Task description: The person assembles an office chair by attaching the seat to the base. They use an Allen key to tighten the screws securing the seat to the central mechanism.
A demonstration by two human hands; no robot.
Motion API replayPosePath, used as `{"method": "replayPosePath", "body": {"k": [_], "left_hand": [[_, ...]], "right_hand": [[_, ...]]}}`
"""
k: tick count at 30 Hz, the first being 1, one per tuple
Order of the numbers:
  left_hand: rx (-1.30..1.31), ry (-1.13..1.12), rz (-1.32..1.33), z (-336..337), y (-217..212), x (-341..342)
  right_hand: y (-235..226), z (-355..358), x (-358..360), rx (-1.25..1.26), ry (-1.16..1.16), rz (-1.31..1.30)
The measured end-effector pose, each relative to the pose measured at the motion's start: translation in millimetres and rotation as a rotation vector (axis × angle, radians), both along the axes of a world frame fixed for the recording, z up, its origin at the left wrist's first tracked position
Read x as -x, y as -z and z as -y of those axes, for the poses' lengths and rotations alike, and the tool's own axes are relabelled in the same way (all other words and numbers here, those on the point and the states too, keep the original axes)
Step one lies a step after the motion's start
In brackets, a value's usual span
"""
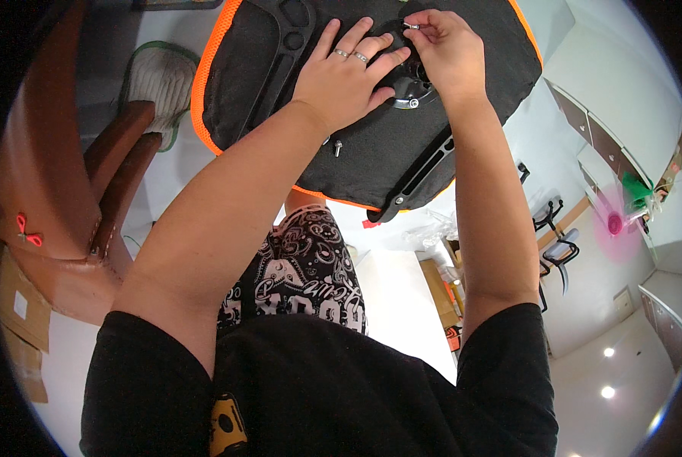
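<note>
A black fabric cushion (356,174) with bright orange edging lies in front of me. Near its far middle sits a black round fitting (411,87), with a silver bolt at its near rim. My left hand (348,68), rings on two fingers, rests with spread fingers against the fitting's left side. Thumb and fingertips of my right hand (447,53) pinch a small silver bolt (410,27) above the fitting's far part. A loose bolt (338,148) lies on the fabric nearer me. Slotted black bars flank the fitting, one at left (291,42), another at near right (425,171).
At left stands brown furniture (52,160) with a small red-handled item (27,230) on it, beside a striped grey pad (158,80). Cardboard (21,305) is below. At right are crumpled clear plastic (432,231), a black-framed object (560,247) and pale cabinets (607,76).
</note>
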State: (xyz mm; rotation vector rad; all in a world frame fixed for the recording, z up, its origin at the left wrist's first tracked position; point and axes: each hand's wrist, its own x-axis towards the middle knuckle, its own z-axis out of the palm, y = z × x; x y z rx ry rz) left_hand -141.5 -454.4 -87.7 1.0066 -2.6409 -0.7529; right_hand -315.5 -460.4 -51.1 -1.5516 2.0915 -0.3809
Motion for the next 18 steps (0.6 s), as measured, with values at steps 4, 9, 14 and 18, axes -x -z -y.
{"method": "replayPosePath", "body": {"k": [4, 9, 14, 18], "left_hand": [[0.020, -0.030, 0.069, -6, -2, 1], [0.019, -0.012, 0.137, -7, -4, 1], [-0.006, -0.001, 0.159, -6, -2, -2], [-0.010, 0.014, 0.180, -5, -3, -2]], "right_hand": [[-1, 2, 1, -0.006, -0.041, -0.033], [-1, 7, 0, -0.072, -0.075, -0.101], [-32, 31, -19, -0.285, -0.052, -0.279], [-29, 34, -21, -0.357, -0.090, -0.387]]}}
